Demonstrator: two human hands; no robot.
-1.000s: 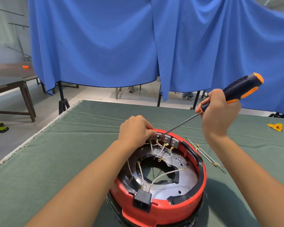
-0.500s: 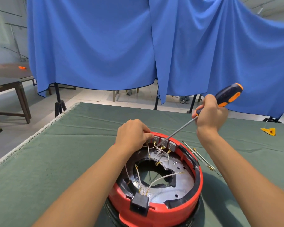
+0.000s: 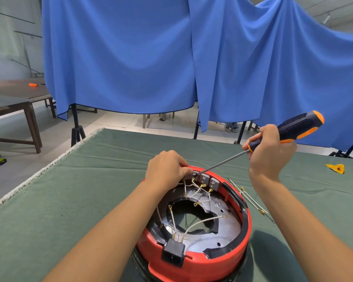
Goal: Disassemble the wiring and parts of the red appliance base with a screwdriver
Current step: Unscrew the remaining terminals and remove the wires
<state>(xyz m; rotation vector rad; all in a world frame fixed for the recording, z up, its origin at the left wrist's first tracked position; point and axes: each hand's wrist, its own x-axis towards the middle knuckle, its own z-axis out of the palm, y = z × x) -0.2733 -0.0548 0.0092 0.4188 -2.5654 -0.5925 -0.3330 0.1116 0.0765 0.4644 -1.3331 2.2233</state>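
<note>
right hand [image 3: 270, 153] fingers wrapped on screwdriver [image 3: 273, 140], left hand [image 3: 167, 168] fingers pinching at red base [image 3: 194, 261] far rim, loose wires [image 3: 248, 197] right on counter [image 3: 49, 210]

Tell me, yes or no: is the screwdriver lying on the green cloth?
No, the right hand holds the screwdriver up, its tip at the red base.

red base [image 3: 194, 265] – green cloth [image 3: 49, 210] – blue curtain [image 3: 120, 58] – black-orange screwdriver [image 3: 293, 129]
</note>
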